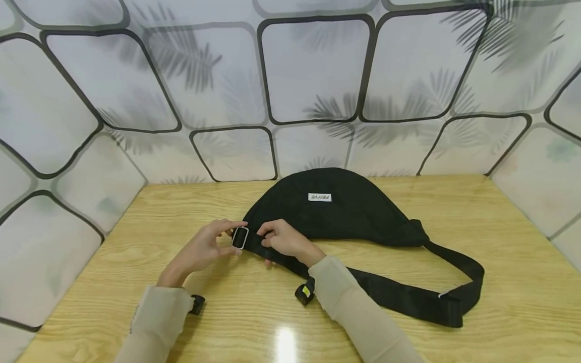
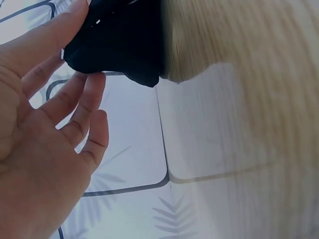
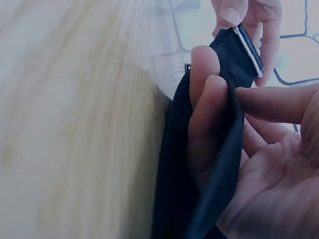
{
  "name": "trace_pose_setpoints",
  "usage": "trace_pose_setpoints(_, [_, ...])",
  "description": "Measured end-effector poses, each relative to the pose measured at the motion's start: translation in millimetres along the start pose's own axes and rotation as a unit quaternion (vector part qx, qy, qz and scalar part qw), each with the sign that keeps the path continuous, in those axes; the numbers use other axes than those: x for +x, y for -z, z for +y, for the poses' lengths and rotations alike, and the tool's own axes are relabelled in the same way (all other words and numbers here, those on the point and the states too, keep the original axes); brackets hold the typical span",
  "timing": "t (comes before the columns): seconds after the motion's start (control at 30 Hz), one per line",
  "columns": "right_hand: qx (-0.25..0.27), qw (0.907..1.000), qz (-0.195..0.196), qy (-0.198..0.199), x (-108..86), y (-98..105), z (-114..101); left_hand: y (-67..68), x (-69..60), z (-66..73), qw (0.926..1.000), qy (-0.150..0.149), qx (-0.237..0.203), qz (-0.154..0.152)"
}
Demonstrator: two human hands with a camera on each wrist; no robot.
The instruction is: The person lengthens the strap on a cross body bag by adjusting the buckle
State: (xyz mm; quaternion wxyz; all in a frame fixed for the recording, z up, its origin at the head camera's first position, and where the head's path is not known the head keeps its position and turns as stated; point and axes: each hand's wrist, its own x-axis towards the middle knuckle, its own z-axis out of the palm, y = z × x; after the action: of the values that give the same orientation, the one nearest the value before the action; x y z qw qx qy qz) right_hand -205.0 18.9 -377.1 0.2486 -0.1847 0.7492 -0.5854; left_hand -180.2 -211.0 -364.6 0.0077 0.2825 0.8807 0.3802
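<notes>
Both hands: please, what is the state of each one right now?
Left hand: closed, holding the metal buckle.
Right hand: closed, holding the black strap between thumb and fingers.

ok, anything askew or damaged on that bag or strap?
The label on the bag looks upside down in the head view, so the bag seems turned around. The strap doubles back at right, probably just slack. No damage visible.
</notes>
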Motion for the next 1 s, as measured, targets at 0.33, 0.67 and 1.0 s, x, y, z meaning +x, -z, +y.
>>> trace_pose_setpoints(0.33, [0.035,0.9993,0.007,-0.008,1.8,1.1,0.3,1.6,0.4,-0.7,0.9999,0.010,-0.007,0.009])
trace_pose_setpoints(0.67, [0.079,0.9968,-0.007,-0.006,2.7,0.7,2.6,1.6,1.7,-2.9,1.0000,-0.007,-0.003,0.001])
trace_pose_setpoints(1.0, [0.110,0.9939,-0.009,0.011,3.6,-2.6,4.7,0.4,2.1,-4.0,0.9997,-0.006,-0.023,-0.009])
